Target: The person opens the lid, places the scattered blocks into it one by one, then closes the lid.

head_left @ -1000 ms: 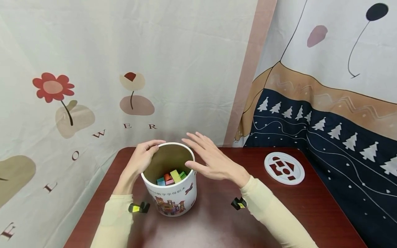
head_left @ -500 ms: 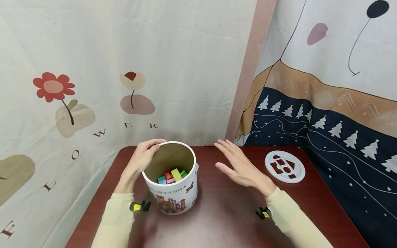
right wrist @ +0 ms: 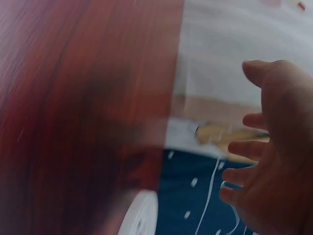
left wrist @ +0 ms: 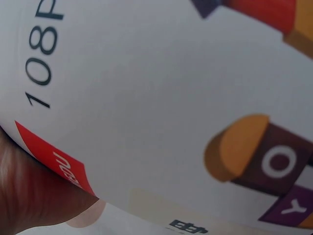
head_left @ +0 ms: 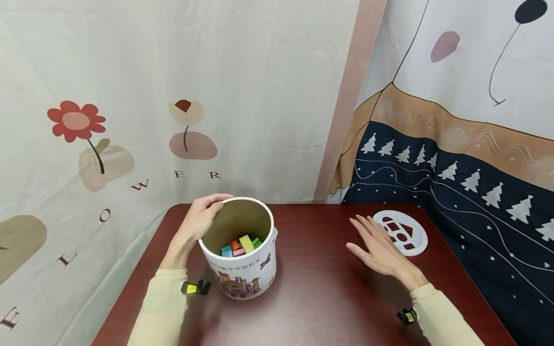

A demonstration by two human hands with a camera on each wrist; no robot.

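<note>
A white bucket [head_left: 242,276] with printed pictures and lettering stands on the left half of the table, tilted slightly in the head view. Inside it lie several coloured blocks [head_left: 245,244], yellow, green, orange, pink and blue. My left hand [head_left: 199,218] holds the bucket's rim at its upper left, thumb at the edge; the printed wall [left wrist: 146,88] fills most of the left wrist view. Over the right part of the table, my right hand [head_left: 381,247] is spread with nothing in it. Its fingers overlap the left edge of a round white lid [head_left: 420,240] with shaped cutouts.
The dark red-brown table [head_left: 311,288] runs up to a pale fabric backdrop [head_left: 259,96] with printed flowers and letters. A dark blue curtain [head_left: 467,226] with white trees hangs along the right side.
My right hand has moved away from the bucket's right side, across the table to beside the lid. My left hand stays on the rim, and the bucket has hardly moved.
</note>
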